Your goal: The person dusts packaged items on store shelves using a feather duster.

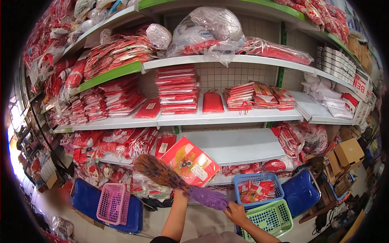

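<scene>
My right hand (236, 213) is closed around the purple end of a feather duster (182, 183), brown and black at its far end. The duster slants up to the left, across the front of a flat red plastic-wrapped packet (194, 156) with a golden eagle emblem and a white label. My left hand (180, 195) reaches up to the packet's lower edge, and the duster covers its fingers. Tilted in front of the lower shelf, the packet appears held up by that hand.
Stacked red packets (177, 89) fill much of the middle shelf (210, 117). Below stand a pink basket (112, 202), a blue basket (259, 178) with red packets, a green basket (269, 218) and blue chairs (302, 192). Cardboard boxes (348, 154) are at right.
</scene>
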{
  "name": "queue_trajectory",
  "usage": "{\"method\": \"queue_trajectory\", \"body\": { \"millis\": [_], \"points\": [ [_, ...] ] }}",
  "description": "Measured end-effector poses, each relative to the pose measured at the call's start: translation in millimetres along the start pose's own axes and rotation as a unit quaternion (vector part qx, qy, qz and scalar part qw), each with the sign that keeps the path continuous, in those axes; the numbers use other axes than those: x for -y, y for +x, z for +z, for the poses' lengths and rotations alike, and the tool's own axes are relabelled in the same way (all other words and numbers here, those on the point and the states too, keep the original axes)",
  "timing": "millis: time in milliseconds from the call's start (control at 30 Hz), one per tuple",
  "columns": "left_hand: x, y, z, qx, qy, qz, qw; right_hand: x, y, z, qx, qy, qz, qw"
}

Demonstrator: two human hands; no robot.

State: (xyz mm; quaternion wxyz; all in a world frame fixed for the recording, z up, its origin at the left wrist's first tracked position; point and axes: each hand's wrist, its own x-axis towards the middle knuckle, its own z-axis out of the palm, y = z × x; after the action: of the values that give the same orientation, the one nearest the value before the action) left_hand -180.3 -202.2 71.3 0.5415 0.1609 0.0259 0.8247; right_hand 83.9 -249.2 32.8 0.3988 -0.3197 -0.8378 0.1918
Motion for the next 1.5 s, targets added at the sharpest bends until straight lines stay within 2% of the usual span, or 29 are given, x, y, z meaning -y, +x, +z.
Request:
{"method": "queue_trajectory", "body": {
  "millis": [33,100,133,167,200,233,300,400,433,500,567,633,667,700,767,800,833,867,900,933,1000,1133,1167,1233,1333,1367,1433,1467,1500],
  "points": [
    [-2,6,-7,0.022,-0.010,-0.012,1.000,-2,0,4,-0.021,0.002,0.047,0.999],
    [-10,12,34,0.066,-0.031,-0.035,0.997,-7,0,14,-0.063,0.009,0.141,0.988],
    [-8,7,52,-0.003,-0.004,-0.024,1.000,-1,4,16,-0.065,0.028,0.156,0.985],
    [-9,5,54,-0.014,0.024,-0.039,0.999,10,11,15,-0.066,0.048,0.170,0.982],
    [-10,9,41,0.086,-0.031,-0.063,0.994,18,17,14,-0.067,0.068,0.185,0.978],
    [-9,15,17,0.185,-0.086,-0.085,0.975,21,20,14,-0.048,0.042,0.130,0.989],
    [-4,-3,19,-0.090,0.045,-0.047,0.994,27,26,15,-0.009,-0.007,0.018,1.000],
    [-11,-3,38,0.069,0.019,-0.130,0.989,29,49,19,-0.072,0.024,0.085,0.993],
    [-7,-11,75,-0.004,0.050,-0.107,0.993,30,55,22,-0.095,0.044,0.119,0.987],
    [-4,-15,87,-0.043,0.073,-0.102,0.991,38,64,25,-0.086,0.055,0.136,0.985],
    [-9,-5,56,0.028,0.020,-0.110,0.993,42,66,27,-0.067,0.054,0.098,0.991],
    [-14,7,-31,0.104,-0.078,-0.113,0.985,45,61,22,-0.025,0.038,0.033,0.998],
    [-20,10,-25,0.207,-0.070,-0.108,0.970,43,59,21,-0.004,0.031,-0.001,1.000],
    [-25,17,-10,0.308,-0.061,-0.101,0.944,36,56,22,-0.021,0.037,0.036,0.998],
    [-32,19,57,-0.006,-0.012,-0.010,1.000,17,41,30,-0.057,0.048,0.116,0.990],
    [-34,22,56,0.010,0.045,0.017,0.999,12,34,34,-0.055,0.049,0.131,0.989],
    [-34,25,59,-0.002,0.020,0.000,1.000,8,27,37,-0.054,0.049,0.148,0.986],
    [-34,30,46,0.099,-0.017,-0.005,0.995,5,21,38,-0.052,0.049,0.165,0.984],
    [-35,45,9,0.199,-0.053,-0.011,0.979,2,16,37,-0.028,0.027,0.115,0.993],
    [-34,45,-7,0.213,-0.057,-0.018,0.975,0,13,35,-0.006,0.005,0.064,0.998],
    [-27,43,-1,0.159,-0.035,-0.007,0.987,3,14,30,-0.005,-0.015,0.010,1.000],
    [-17,41,22,0.107,0.011,0.023,0.994,-3,15,31,-0.062,0.018,0.088,0.994],
    [-14,34,57,0.023,-0.053,-0.013,0.998,-6,15,31,-0.067,0.030,0.099,0.992],
    [-13,45,23,0.167,-0.090,-0.040,0.981,-11,17,26,-0.072,0.030,0.103,0.992],
    [-8,35,53,0.049,-0.025,-0.019,0.998,-2,38,2,-0.087,0.005,0.084,0.993],
    [-4,25,83,0.017,0.007,-0.039,0.999,0,42,3,-0.088,0.021,0.120,0.989],
    [3,24,72,-0.001,0.045,-0.050,0.998,3,47,6,-0.090,0.055,0.189,0.976],
    [3,26,56,0.034,0.053,-0.082,0.995,4,48,8,-0.075,0.050,0.147,0.985],
    [6,23,67,0.004,-0.035,-0.113,0.993,3,49,9,-0.061,0.044,0.103,0.992]
  ]
}}
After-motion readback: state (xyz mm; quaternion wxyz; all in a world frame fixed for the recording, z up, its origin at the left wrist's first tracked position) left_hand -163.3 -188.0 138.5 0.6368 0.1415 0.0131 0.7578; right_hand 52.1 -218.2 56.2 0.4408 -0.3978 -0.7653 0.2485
